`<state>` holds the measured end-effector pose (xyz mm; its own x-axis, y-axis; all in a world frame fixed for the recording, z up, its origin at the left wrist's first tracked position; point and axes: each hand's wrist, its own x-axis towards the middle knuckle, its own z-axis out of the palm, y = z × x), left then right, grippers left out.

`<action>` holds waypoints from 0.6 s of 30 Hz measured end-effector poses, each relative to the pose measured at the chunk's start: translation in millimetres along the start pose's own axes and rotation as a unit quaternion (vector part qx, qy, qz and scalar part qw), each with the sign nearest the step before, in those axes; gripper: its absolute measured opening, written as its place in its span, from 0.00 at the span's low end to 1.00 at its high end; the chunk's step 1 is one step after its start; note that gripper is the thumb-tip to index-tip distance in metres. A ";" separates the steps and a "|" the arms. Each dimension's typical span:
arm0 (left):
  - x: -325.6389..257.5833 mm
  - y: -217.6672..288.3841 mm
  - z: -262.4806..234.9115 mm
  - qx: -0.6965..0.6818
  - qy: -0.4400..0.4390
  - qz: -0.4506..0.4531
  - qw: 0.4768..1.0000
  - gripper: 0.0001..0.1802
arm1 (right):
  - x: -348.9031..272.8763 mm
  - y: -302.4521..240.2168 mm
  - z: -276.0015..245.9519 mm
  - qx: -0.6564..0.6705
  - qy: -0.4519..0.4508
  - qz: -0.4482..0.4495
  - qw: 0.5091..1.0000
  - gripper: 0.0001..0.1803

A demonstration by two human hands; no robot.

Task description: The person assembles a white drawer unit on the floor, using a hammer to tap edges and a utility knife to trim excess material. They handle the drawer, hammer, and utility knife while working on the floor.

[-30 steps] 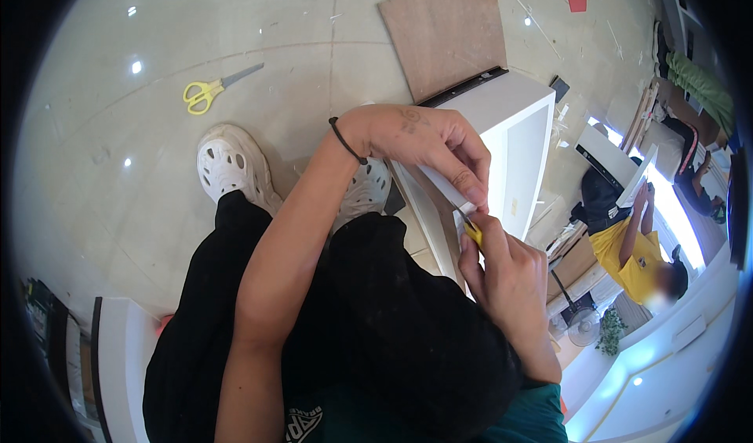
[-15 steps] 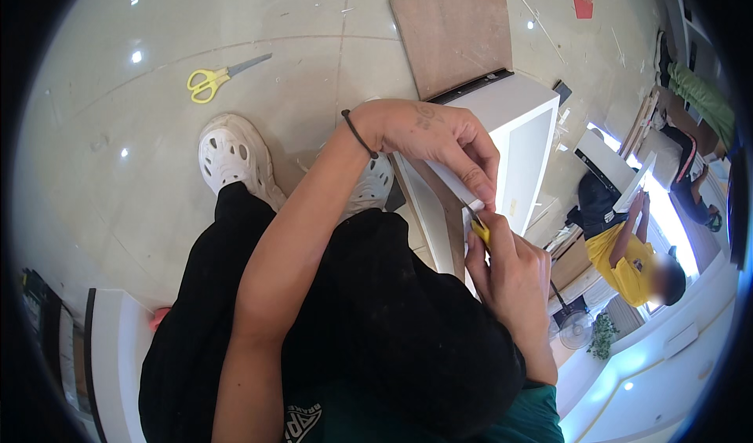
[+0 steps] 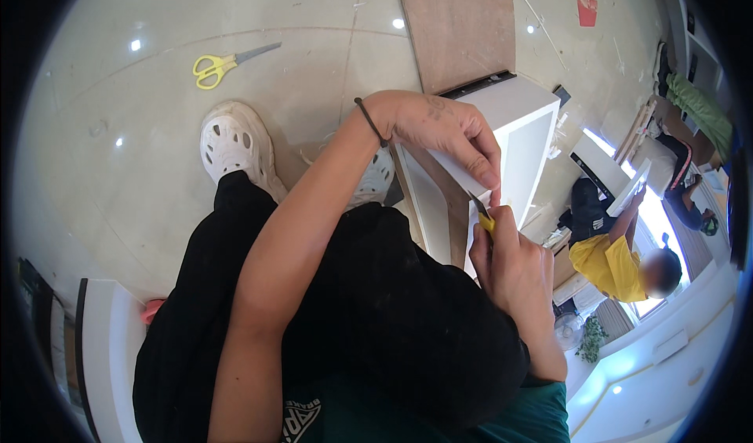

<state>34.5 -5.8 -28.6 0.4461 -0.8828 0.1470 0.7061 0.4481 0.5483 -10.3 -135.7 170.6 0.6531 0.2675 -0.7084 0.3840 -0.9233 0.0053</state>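
My right hand (image 3: pixel 515 264) is closed around a yellow utility knife (image 3: pixel 487 222), its thin blade pointing up toward my left fingertips. Reaching across from the left, my left hand (image 3: pixel 451 137) is bent over the edge of a white drawer-like box (image 3: pixel 510 102). Its thumb and fingers pinch together at that edge, just above the blade; what lies between them is too small to make out. The box stands against my legs, with a dark rail (image 3: pixel 482 83) along its far side and a brown inner face partly covered by my hands.
Yellow-handled scissors (image 3: pixel 213 70) lie on the tiled floor beyond my white clog (image 3: pixel 235 146). Beyond the box is a brown board (image 3: pixel 461 39), with scraps and a red piece (image 3: pixel 587 11) nearby. At right, a person in yellow (image 3: pixel 608 266) handles another white panel (image 3: pixel 604 168).
The view has shifted slightly. Both my hands stay at the box edge, with the knife still in the right and its blade a little more upright. The person in yellow has shifted their panel slightly.
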 end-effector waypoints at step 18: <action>-0.8 0.2 -0.3 0.003 0.000 -0.010 1.000 0.15 | 2.2 -0.8 -0.8 -0.013 -0.003 -0.008 1.000 0.13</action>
<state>34.5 -4.9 -28.8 0.4321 -0.8916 0.1354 0.7112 0.4292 0.5568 -8.6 -134.1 169.6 0.6426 0.2813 -0.7127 0.4123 -0.9110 0.0121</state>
